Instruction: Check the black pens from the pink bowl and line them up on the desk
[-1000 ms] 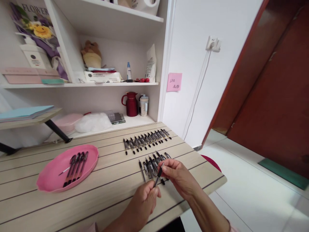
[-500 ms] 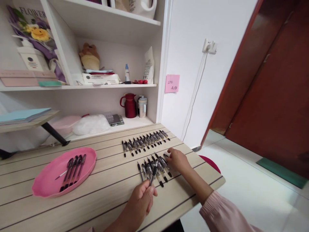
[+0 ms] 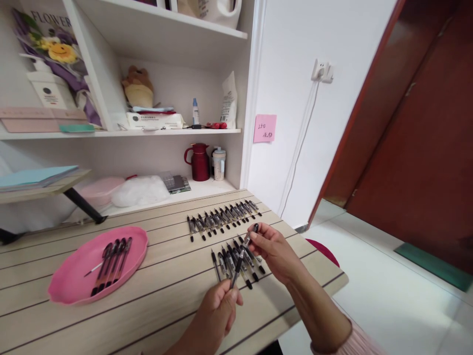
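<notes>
My left hand [image 3: 218,313] is closed round the lower part of a black pen [image 3: 237,272], its upper end pointing up and away from me. My right hand [image 3: 275,252] pinches a clear pen cap with a black end [image 3: 247,239] between thumb and fingers. The cap's lower end is at the pen's upper end; whether they touch I cannot tell. Under both hands lies a near row of several pens and caps [image 3: 226,262], partly covered by the held pen and right hand. Behind it runs a longer row of similar pen parts [image 3: 222,217].
On the left, a pink scalloped plate [image 3: 135,241] bears several capped pens [image 3: 118,259] and a thin refill-like stick [image 3: 93,269]. A small raised stand [image 3: 79,197] is at the table's far left. White shelves [image 3: 177,132] rise behind the striped tabletop [image 3: 162,315].
My right hand has lifted the cap from the right end of the near row and brought it left to the pen's upper end. My left hand stays nearly still.
</notes>
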A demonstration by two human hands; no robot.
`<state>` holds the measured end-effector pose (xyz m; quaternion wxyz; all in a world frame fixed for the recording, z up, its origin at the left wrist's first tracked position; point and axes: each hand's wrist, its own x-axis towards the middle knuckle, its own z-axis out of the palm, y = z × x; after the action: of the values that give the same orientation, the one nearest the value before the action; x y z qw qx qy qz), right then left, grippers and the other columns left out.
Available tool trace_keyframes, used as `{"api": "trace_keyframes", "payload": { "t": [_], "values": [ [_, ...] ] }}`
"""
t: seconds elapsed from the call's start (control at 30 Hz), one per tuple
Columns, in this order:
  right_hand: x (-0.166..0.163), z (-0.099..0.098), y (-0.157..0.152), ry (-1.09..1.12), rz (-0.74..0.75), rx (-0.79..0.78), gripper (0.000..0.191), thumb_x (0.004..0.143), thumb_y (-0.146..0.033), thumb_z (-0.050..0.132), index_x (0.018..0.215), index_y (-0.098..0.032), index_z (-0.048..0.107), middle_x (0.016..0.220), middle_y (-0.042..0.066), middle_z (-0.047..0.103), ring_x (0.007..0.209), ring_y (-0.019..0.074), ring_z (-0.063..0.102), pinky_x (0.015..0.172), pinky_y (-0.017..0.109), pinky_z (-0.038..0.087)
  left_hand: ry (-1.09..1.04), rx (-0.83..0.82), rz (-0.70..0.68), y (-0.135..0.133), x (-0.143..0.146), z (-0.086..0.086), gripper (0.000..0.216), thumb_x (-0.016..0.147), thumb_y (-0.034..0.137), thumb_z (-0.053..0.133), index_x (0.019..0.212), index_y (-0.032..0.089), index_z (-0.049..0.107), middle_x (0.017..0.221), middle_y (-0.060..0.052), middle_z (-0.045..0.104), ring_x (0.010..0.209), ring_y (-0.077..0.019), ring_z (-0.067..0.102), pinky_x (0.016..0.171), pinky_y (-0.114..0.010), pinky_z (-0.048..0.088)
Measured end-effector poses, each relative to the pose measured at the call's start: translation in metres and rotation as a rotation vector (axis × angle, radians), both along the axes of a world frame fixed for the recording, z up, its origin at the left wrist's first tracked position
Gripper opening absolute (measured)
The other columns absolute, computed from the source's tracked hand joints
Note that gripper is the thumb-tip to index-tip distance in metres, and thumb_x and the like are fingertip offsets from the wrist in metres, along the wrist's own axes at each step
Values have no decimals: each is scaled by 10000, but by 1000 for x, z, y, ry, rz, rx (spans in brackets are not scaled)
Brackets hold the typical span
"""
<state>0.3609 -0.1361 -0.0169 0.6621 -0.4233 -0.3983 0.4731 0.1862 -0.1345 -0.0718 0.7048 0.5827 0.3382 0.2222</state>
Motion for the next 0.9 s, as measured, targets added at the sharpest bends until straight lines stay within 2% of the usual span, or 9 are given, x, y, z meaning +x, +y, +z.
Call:
{"api": "trace_keyframes", "payload": {
  "t": [0.23,0.43,0.53,0.7,0.77,0.83,0.9],
  "values": [
    [-14,-1,-6,-70,92,-57,254,648,-347,698,751,-162,558,562,-54,503,471,52,456,448,175,309,28,23,13,-1,-1,9,266,777,447,452,734,184,451,371,117,311,336,-41,182,394,-199,112],
    [-27,-8,-13,-132,137,-120,304,630,-381,697,808,-156,598,526,-55,496,448,56,425,436,187,302,-4,91,17,0,1,0,246,799,422,418,734,187,448,368,119,294,339,-53,183,396,-206,137],
    [-30,-11,-14,-143,107,-106,281,638,-384,685,770,-149,606,525,-55,484,451,52,414,439,188,294,18,179,46,0,0,0,239,812,407,395,726,192,454,384,111,290,353,-68,207,401,-216,148],
    [-37,-16,-13,-143,64,-86,276,634,-396,677,743,-158,590,513,-65,455,451,57,408,435,189,289,126,440,164,-4,-3,14,189,788,314,438,655,188,484,492,63,369,480,-97,323,485,-221,235],
    [-39,-18,-13,-139,59,-96,287,627,-409,678,733,-161,581,509,-66,458,449,60,405,433,190,289,139,498,192,-4,-4,17,182,776,297,452,635,188,484,520,53,385,514,-105,343,510,-223,251],
    [-38,-18,-13,-145,62,-114,299,623,-425,679,721,-164,572,497,-67,462,437,60,397,429,193,285,121,453,174,-3,-4,14,191,778,324,457,648,188,491,499,60,366,490,-101,326,493,-221,241],
    [-34,-16,-14,-156,81,-123,316,625,-440,680,728,-164,565,490,-64,471,430,61,396,426,193,283,80,341,130,-1,-3,10,215,792,367,441,691,187,498,454,78,326,433,-87,279,451,-216,208]
  ]
}}
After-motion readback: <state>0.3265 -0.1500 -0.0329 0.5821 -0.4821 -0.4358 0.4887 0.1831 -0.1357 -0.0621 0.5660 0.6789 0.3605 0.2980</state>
